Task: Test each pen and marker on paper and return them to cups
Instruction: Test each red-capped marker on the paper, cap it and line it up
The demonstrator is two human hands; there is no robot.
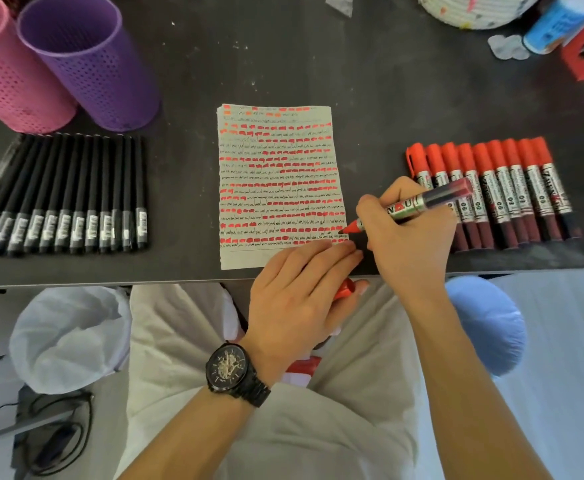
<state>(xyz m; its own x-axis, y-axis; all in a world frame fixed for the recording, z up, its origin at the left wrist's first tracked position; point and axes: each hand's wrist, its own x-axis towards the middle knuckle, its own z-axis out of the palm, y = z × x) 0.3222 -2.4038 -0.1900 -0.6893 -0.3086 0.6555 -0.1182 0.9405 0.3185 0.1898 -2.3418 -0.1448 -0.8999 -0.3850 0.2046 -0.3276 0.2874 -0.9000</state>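
1. Closest in, the left wrist wears a black watch (235, 374), and the forearm reaches up to the near edge of the table (110, 277).
2. The left hand (301, 299) lies flat over that edge. Its four fingers are straight and pressed together, with the tips holding down the near right corner of the paper (276, 188).
3. A red cap (344, 291) peeks out under that hand. It looks pinned between the thumb and the palm, though the hand hides most of it.
4. Just to the right, the right hand (408, 244) pinches the marker (418, 204) between thumb and fingertips, with the other fingers curled in beneath.
5. The marker is uncapped and tilted, its tail up and to the right. Its red tip touches the right edge of the paper, near the bottom rows.
6. The paper is almost full: rows of red dashes alternate with thin dark scribbles, and only a bare strip is left at the bottom.
7. Left of the paper, black pens (62, 195) lie side by side in a tidy row.
8. On the right, capped red markers (502, 188) lie in a matching row, partly behind the right hand.
9. Beyond the pens, at far left, a pink cup (10, 71) and a purple cup (86, 60) stand touching. Both are perforated.
10. At the far right edge sit a white basket (474, 8) and a blue bottle (557, 22) lying on its side.
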